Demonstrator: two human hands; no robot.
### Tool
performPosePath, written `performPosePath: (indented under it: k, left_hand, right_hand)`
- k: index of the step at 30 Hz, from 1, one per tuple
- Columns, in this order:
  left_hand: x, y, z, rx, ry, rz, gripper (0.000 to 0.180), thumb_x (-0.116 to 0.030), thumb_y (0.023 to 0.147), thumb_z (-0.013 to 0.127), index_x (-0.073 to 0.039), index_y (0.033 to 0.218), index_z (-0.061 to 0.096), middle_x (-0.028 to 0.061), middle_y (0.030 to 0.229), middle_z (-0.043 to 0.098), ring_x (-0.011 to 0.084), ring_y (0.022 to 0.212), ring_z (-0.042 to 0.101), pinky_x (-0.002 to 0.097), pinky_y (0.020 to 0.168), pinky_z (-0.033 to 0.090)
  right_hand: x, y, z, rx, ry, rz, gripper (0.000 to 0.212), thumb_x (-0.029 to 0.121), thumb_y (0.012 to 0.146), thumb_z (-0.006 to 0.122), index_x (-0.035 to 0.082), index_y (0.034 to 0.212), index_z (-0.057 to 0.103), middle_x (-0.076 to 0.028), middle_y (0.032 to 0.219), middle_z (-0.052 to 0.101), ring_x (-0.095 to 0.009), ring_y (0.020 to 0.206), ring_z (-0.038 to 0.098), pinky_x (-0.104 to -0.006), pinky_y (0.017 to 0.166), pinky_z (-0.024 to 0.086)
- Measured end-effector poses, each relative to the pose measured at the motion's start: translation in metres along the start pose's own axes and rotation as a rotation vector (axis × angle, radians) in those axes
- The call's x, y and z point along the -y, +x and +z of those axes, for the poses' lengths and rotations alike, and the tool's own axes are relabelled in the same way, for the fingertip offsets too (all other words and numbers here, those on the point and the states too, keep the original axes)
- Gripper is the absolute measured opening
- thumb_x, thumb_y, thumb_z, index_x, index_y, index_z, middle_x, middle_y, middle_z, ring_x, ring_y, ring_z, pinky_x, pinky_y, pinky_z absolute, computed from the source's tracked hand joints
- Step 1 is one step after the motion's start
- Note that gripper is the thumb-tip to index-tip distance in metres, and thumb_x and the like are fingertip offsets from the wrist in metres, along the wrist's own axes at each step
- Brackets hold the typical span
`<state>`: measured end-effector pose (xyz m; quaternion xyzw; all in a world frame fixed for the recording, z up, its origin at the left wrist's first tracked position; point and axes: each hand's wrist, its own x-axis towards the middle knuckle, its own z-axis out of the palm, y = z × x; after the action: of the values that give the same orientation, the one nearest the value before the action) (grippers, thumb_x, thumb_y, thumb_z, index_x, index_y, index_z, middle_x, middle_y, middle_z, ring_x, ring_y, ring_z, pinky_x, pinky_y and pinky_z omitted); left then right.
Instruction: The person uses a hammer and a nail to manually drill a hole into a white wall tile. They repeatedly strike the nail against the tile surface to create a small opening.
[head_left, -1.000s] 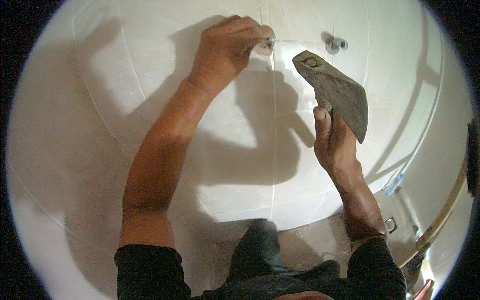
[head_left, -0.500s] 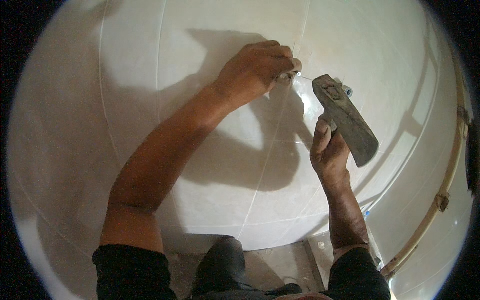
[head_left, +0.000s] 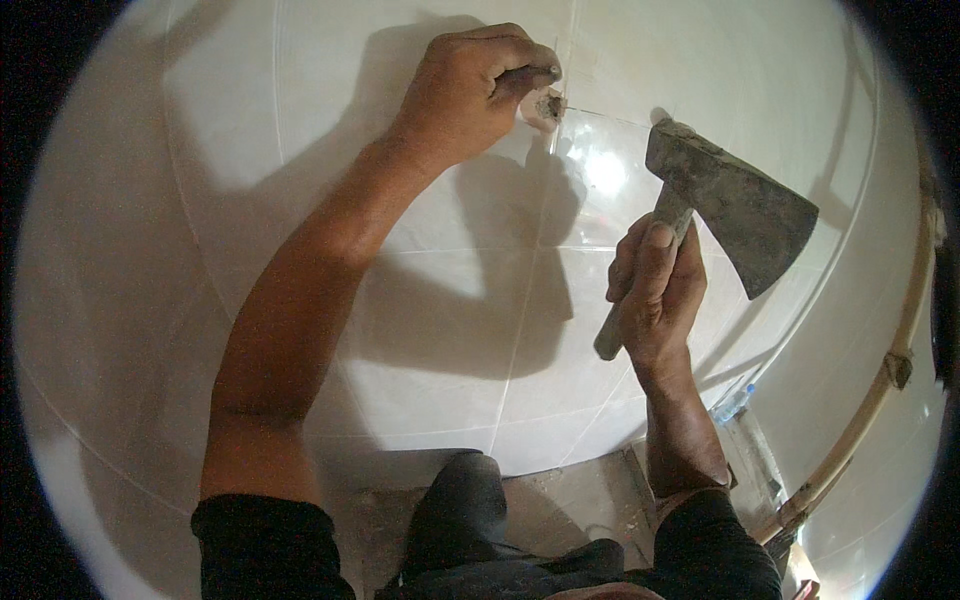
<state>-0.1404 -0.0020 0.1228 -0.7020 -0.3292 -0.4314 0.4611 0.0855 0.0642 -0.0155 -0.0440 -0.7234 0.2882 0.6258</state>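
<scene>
My left hand (head_left: 475, 85) is raised against the pale tiled wall (head_left: 440, 310), its thumb and fingers pinched together. Whatever small thing they hold is mostly hidden; only a dark end shows at the fingertips. Just below those fingertips is a rough, broken hole (head_left: 548, 106) in the tile, beside a joint line. My right hand (head_left: 658, 290) grips the short handle of a hatchet (head_left: 745, 205). Its grey, dust-coated head is held in front of the wall, right of the hole, with the blade edge turned to the lower right and the blunt end upper left.
A pipe stub (head_left: 660, 116) pokes from the wall, partly behind the hatchet head. On the right, a bamboo pole (head_left: 868, 425) with knotted joints runs upward. A small blue-and-clear object (head_left: 735, 402) lies near the wall's foot. My knee (head_left: 458, 505) is close to the wall below.
My left hand has come away from the hole, up and left, uncovering it. The hatchet has turned so its broad side shows, and shifted slightly right. The view has shifted a little.
</scene>
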Motion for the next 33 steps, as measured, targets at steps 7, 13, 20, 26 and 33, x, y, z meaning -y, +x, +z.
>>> performPosePath:
  k: [7, 13, 20, 26, 33]
  left_hand:
    - [-0.001, 0.001, 0.006, 0.057, 0.021, 0.034, 0.019, 0.000, 0.084, 0.073, -0.005, 0.102, 0.076, 0.0090, 0.095, 0.075, 0.0269, 0.086, 0.073, 0.0363, 0.079, 0.058]
    - [-0.012, -0.026, 0.006, 0.035, 0.126, 0.156, 0.025, 0.003, 0.080, 0.071, -0.005, 0.104, 0.075, 0.0059, 0.096, 0.073, 0.0247, 0.089, 0.072, 0.0361, 0.083, 0.061]
    - [-0.019, -0.031, 0.001, 0.064, 0.253, 0.263, 0.026, 0.001, 0.081, 0.068, -0.007, 0.105, 0.074, 0.0045, 0.098, 0.072, 0.0235, 0.094, 0.070, 0.0369, 0.083, 0.061]
    - [-0.019, -0.036, 0.000, 0.077, 0.273, 0.243, 0.029, 0.004, 0.077, 0.068, -0.006, 0.103, 0.075, 0.0060, 0.098, 0.072, 0.0261, 0.093, 0.069, 0.0393, 0.087, 0.059]
    - [-0.013, -0.041, 0.000, 0.036, 0.079, 0.077, 0.025, 0.002, 0.078, 0.067, -0.007, 0.099, 0.075, 0.0073, 0.100, 0.071, 0.0277, 0.098, 0.068, 0.0404, 0.085, 0.058]
  right_hand:
    - [-0.007, -0.019, 0.012, 0.016, 0.225, 0.142, 0.039, 0.042, 0.113, 0.037, 0.006, 0.104, 0.050, 0.001, 0.067, 0.048, -0.006, 0.051, 0.044, -0.0244, 0.043, 0.041]
    - [-0.013, -0.038, 0.029, 0.034, 0.249, 0.110, 0.042, 0.044, 0.112, 0.035, 0.004, 0.106, 0.049, -0.001, 0.068, 0.049, -0.006, 0.051, 0.046, -0.0248, 0.043, 0.042]
    - [-0.008, -0.029, 0.051, -0.048, 0.120, -0.022, 0.043, 0.045, 0.112, 0.035, 0.004, 0.107, 0.047, 0.001, 0.063, 0.047, -0.007, 0.048, 0.046, -0.0254, 0.042, 0.041]
    - [-0.021, -0.014, 0.066, -0.013, -0.100, 0.012, 0.036, 0.038, 0.112, 0.040, 0.003, 0.103, 0.047, -0.001, 0.065, 0.051, -0.009, 0.050, 0.049, -0.0272, 0.043, 0.044]
    - [0.002, -0.038, 0.057, -0.122, 0.223, -0.027, 0.040, 0.043, 0.112, 0.037, 0.004, 0.105, 0.047, -0.002, 0.068, 0.051, -0.008, 0.049, 0.050, -0.0251, 0.041, 0.043]
